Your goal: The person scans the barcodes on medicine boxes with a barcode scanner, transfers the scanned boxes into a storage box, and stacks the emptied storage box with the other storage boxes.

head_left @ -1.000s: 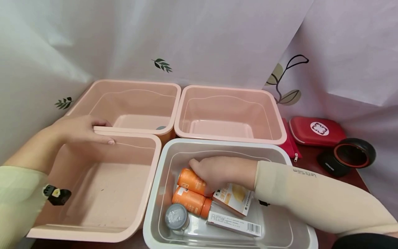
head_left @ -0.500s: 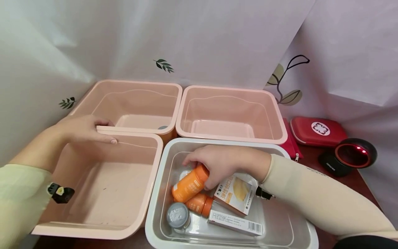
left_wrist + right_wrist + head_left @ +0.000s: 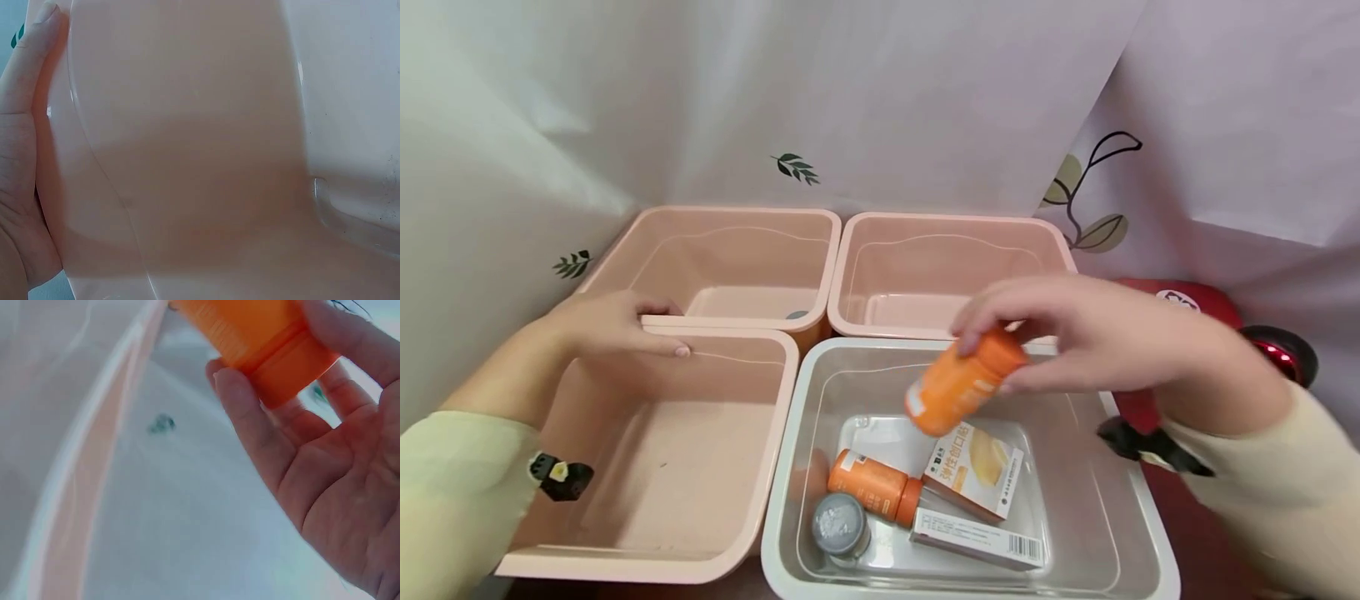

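The orange bottle (image 3: 958,385) is tilted in the air above the gray bin (image 3: 1093,508), pinched near its cap by the right hand (image 3: 1097,337). In that bin lie a second orange bottle (image 3: 867,482), a gray-lidded jar (image 3: 840,527), a yellow-printed box (image 3: 976,467) and a slim white box (image 3: 973,537). The left hand (image 3: 613,325) grips the near pink bin (image 3: 700,450) at its back rim, thumb inside.

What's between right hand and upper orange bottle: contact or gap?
Touching: the right wrist view shows the right hand pinching the upper orange bottle by its capped end.
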`<state>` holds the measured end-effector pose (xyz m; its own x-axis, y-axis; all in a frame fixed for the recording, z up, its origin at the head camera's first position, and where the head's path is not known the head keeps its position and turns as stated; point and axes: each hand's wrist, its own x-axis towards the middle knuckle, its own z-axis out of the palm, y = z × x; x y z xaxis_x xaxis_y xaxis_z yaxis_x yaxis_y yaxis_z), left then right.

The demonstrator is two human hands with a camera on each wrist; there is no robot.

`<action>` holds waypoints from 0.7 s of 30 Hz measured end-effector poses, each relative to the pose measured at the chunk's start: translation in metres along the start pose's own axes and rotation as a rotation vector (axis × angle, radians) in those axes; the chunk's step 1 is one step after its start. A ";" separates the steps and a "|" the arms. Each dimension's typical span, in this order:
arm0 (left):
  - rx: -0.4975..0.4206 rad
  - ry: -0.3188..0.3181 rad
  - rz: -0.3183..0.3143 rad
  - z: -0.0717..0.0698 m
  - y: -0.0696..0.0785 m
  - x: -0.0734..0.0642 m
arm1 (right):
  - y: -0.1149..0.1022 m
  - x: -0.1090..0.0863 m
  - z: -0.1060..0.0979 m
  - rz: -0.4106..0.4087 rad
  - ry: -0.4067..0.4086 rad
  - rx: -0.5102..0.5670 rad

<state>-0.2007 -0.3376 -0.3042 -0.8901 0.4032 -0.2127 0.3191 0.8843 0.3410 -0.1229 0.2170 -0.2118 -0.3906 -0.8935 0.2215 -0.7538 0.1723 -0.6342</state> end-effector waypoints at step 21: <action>0.037 -0.003 0.035 -0.006 -0.002 0.002 | 0.017 -0.182 0.069 -0.288 0.932 0.502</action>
<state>-0.2048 -0.3396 -0.2997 -0.8771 0.4346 -0.2044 0.3618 0.8779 0.3137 -0.0275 0.3541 -0.3143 -0.6402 -0.1725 0.7486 -0.6624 -0.3697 -0.6516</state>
